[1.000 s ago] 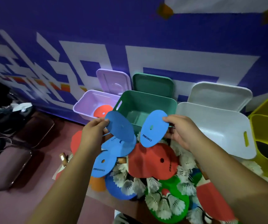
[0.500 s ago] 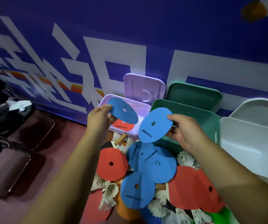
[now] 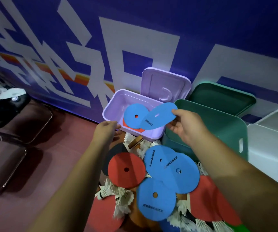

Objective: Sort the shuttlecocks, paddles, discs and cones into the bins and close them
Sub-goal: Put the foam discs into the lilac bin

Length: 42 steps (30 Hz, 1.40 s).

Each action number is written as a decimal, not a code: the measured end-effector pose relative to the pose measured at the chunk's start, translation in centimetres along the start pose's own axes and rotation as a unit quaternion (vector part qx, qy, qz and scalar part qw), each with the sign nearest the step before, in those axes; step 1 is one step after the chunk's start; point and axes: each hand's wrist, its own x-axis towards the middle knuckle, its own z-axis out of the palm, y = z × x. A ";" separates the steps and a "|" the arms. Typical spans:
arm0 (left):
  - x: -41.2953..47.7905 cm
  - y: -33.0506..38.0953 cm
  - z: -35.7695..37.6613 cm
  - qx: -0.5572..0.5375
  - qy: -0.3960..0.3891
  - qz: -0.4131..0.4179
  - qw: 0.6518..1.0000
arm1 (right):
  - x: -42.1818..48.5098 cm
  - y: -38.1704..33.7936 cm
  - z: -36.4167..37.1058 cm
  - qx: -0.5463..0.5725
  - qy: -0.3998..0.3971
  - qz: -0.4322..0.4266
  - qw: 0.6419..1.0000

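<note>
My right hand (image 3: 187, 127) pinches a blue disc (image 3: 158, 117) by its edge and holds it tilted over the lilac bin (image 3: 109, 109). Another blue disc (image 3: 135, 115) lies inside that bin on top of a red-orange one (image 3: 126, 125). My left hand (image 3: 107, 129) hangs beside the bin's near-left corner, fingers loose and holding nothing. Below the hands is a heap with three blue discs (image 3: 173, 173), a red disc (image 3: 126, 169), white shuttlecocks (image 3: 123, 198) and red paddles (image 3: 208, 203).
The lilac bin's lid (image 3: 166, 86) stands open against the blue wall. To its right are an open green bin (image 3: 218, 121) with its lid behind it and a white bin (image 3: 269, 148). Dark chairs (image 3: 9, 148) sit on the red floor at left.
My left hand let its blue disc go into the lilac bin and drew back to the rim. My right hand carried its disc left, over the bin. The view swung leftwards.
</note>
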 end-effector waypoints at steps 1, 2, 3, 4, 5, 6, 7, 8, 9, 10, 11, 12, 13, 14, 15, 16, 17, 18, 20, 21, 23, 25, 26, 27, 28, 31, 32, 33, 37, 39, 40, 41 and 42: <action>-0.2 -0.3 -0.6 0.009 -0.004 0.013 1.000 | 0.5 0.0 0.6 0.010 -0.003 0.000 1.000; -0.3 -0.4 -1.2 0.017 -0.005 0.022 1.000 | 1.0 -0.2 1.3 0.021 -0.009 0.000 1.000; -0.4 -0.6 -1.7 0.019 -0.006 0.026 0.999 | 1.6 -0.2 1.9 0.028 -0.017 -0.002 0.999; -0.3 -0.9 -2.2 0.017 -0.007 0.027 0.999 | 2.1 -0.3 2.6 0.021 -0.025 -0.003 0.999; -0.4 -1.0 -2.6 0.014 -0.009 0.025 1.000 | 2.6 -0.3 3.2 -0.009 -0.028 0.001 1.000; -0.4 -1.1 -3.0 0.016 -0.010 0.022 1.000 | 3.0 -0.2 3.7 -0.058 -0.025 0.011 0.998; -0.6 -1.3 -3.4 0.019 -0.009 0.018 1.000 | 3.2 0.0 4.0 -0.114 -0.016 0.021 0.993; -0.5 -1.6 -3.8 0.025 -0.005 0.016 1.000 | 3.1 0.3 4.2 -0.160 -0.007 0.026 0.987; -0.5 -1.9 -4.0 0.030 -0.003 0.017 0.999 | 3.0 0.7 4.2 -0.188 -0.006 0.024 0.982; -0.6 -2.3 -4.3 0.038 -0.004 0.017 0.999 | 2.6 1.2 4.2 -0.202 -0.016 0.020 0.979; -0.5 -2.9 -4.6 0.049 -0.004 0.018 0.999 | 2.1 1.7 4.0 -0.212 -0.033 0.019 0.977; -0.6 -3.4 -4.8 0.074 -0.008 0.020 0.997 | 1.6 2.3 3.9 -0.222 -0.051 0.022 0.973; -0.6 -4.1 -5.0 0.105 -0.012 0.026 0.994 | 1.1 3.0 3.6 -0.235 -0.066 0.027 0.969; -0.6 -4.8 -5.2 0.142 -0.017 0.031 0.989 | 0.6 3.7 3.4 -0.251 -0.076 0.033 0.965; -0.8 -5.5 -5.4 0.177 -0.024 0.038 0.983 | 0.2 4.5 3.2 -0.271 -0.081 0.040 0.958; -1.0 -6.2 -5.4 0.216 -0.034 0.041 0.975 | -0.2 5.3 2.9 -0.295 -0.086 0.045 0.951; -1.2 -6.8 -5.4 0.255 -0.046 0.050 0.964 | -0.5 6.1 2.6 -0.322 -0.093 0.047 0.941; -1.5 -7.4 -5.3 0.297 -0.058 0.059 0.951 | -0.8 6.8 2.2 -0.347 -0.103 0.048 0.931; -2.0 -8.3 -5.1 0.352 -0.065 0.079 0.930 | -1.3 8.0 1.3 -0.382 -0.118 0.044 0.916; -2.2 -8.7 -4.9 0.364 -0.058 0.090 0.925 | -1.5 8.4 0.7 -0.404 -0.119 0.035 0.906; -2.5 -9.3 -4.7 0.374 -0.037 0.107 0.921 | -1.9 8.9 -0.4 -0.478 -0.113 -0.008 0.871; -3.1 -9.5 -4.5 0.372 -0.019 0.117 0.921 | -2.1 9.3 -1.7 -0.570 -0.100 -0.069 0.813; -3.4 -9.7 -4.4 0.369 -0.014 0.121 0.921 | -2.2 9.5 -2.4 -0.610 -0.097 -0.093 0.781; -3.7 -9.8 -4.4 0.367 -0.010 0.129 0.921 | -2.1 9.7 -3.2 -0.644 -0.098 -0.113 0.750; -4.1 -9.8 -4.3 0.362 -0.009 0.136 0.922 | -2.0 10.1 -3.9 -0.668 -0.103 -0.130 0.725; -5.3 -10.1 -4.3 0.348 -0.009 0.162 0.923 | -1.8 11.3 -5.6 -0.713 -0.114 -0.160 0.673; -5.5 -10.3 -4.4 0.342 -0.009 0.170 0.924 | -1.9 11.8 -6.0 -0.723 -0.105 -0.160 0.664; -5.9 -10.4 -4.4 0.334 -0.008 0.175 0.926 | -1.8 12.2 -6.3 -0.735 -0.092 -0.156 0.654; -7.3 -10.7 -4.4 0.298 0.004 0.178 0.938 | -1.6 12.8 -7.3 -0.773 -0.056 -0.124 0.619; -8.1 -10.8 -4.5 0.277 0.014 0.176 0.945 | -1.4 12.5 -7.9 -0.777 -0.048 -0.117 0.616; -8.4 -10.9 -4.6 0.269 0.017 0.175 0.947 | -1.4 12.3 -8.1 -0.781 -0.046 -0.115 0.612; -8.8 -10.8 -4.7 0.262 0.019 0.176 0.949 | -1.5 12.2 -8.3 -0.784 -0.047 -0.115 0.608; -9.1 -10.9 -4.8 0.256 0.019 0.178 0.950 | -1.6 12.0 -8.4 -0.785 -0.049 -0.118 0.607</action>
